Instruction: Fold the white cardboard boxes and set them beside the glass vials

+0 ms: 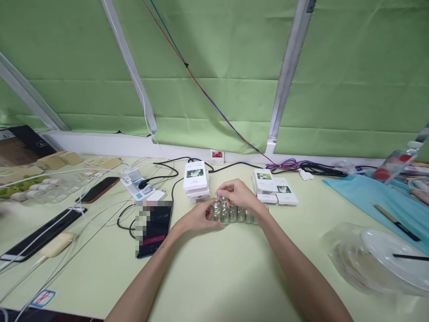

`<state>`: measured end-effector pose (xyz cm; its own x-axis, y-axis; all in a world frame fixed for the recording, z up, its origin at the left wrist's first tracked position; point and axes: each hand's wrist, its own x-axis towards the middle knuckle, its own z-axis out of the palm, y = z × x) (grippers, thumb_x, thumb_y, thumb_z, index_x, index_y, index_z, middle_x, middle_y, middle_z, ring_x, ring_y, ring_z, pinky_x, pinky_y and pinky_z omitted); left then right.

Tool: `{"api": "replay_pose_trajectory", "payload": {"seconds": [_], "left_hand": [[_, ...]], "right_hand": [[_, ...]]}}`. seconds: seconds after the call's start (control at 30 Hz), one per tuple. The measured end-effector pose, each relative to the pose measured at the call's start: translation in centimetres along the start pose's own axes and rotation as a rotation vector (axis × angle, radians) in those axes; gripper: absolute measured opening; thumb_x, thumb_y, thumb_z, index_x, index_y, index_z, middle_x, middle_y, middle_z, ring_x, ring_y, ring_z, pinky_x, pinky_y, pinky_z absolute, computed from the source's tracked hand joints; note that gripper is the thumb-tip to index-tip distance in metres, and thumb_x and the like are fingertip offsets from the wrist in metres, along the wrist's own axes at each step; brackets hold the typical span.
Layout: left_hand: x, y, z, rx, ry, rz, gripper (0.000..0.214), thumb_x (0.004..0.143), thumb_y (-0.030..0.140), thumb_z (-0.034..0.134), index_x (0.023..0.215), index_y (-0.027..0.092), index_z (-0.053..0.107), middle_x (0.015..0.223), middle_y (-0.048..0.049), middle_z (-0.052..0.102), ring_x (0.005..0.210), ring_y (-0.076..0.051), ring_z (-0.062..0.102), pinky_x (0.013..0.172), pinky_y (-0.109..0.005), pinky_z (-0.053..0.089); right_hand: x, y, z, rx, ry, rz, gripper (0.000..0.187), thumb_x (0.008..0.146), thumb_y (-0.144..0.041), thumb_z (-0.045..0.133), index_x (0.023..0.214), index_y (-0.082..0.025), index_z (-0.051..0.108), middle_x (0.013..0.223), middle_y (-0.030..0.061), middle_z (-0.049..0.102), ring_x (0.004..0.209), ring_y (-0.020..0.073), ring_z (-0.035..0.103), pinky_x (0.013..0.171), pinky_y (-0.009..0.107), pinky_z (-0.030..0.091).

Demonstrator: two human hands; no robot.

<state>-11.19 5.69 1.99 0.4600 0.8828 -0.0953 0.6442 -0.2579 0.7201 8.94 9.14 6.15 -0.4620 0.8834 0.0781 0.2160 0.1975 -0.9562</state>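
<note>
A row of several small clear glass bottles (240, 214) stands upright on the table in front of me. My left hand (200, 215) curls round the left end of the row, its thumb along the front of the nearest bottle (216, 211) and its fingers behind. Over the top of that bottle, my right hand (236, 193) is closed in a pinch. A small pinkish piece (219, 196) shows at its fingertips, too small to name. The right hand and wrist hide part of the row's back and right end.
White flower-printed boxes are stacked behind my left hand (195, 176) and at the right (264, 181). Left lie a lit phone (157, 228), a power strip (137, 185) and tangled cables. On the right are a blue cloth (365, 197), a cutter knife (397, 222) and a bagged round container (378, 259).
</note>
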Motion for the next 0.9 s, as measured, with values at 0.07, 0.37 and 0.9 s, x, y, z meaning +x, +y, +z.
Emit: {"api": "replay_pose_trajectory", "payload": {"seconds": [0.07, 0.37, 0.9], "left_hand": [[0.0, 0.1, 0.0, -0.008, 0.003, 0.005, 0.071, 0.073, 0.051, 0.077, 0.133, 0.02, 0.057, 0.074, 0.0036, 0.049, 0.066, -0.015, 0.047, 0.058, -0.026, 0.034], [-0.3, 0.4, -0.1, -0.025, 0.002, -0.001, 0.064, 0.071, 0.053, 0.076, 0.124, 0.019, 0.061, 0.073, 0.0027, 0.049, 0.064, -0.015, 0.046, 0.056, -0.027, 0.033], [-0.2, 0.5, -0.1, 0.08, 0.031, -0.012, 0.06, 0.071, 0.054, 0.075, 0.115, 0.015, 0.063, 0.073, 0.0021, 0.05, 0.064, -0.015, 0.046, 0.056, -0.028, 0.033]], "right_hand": [[0.1, 0.1, 0.0, 0.003, -0.008, 0.004, 0.017, 0.087, -0.028, 0.063, 0.079, -0.015, 0.071, 0.077, 0.0034, 0.074, 0.044, 0.0071, 0.051, 0.047, 0.021, 0.04], [0.3, 0.6, 0.1, 0.016, -0.031, -0.004, 0.018, 0.089, -0.026, 0.059, 0.079, -0.014, 0.07, 0.075, 0.0025, 0.072, 0.044, 0.0074, 0.051, 0.047, 0.021, 0.041], [-1.0, -1.4, 0.6, -0.446, -0.093, -0.15, 0.023, 0.09, -0.019, 0.061, 0.103, -0.019, 0.079, 0.1, 0.0042, 0.078, 0.076, 0.0152, 0.064, 0.068, 0.025, 0.046]]}}
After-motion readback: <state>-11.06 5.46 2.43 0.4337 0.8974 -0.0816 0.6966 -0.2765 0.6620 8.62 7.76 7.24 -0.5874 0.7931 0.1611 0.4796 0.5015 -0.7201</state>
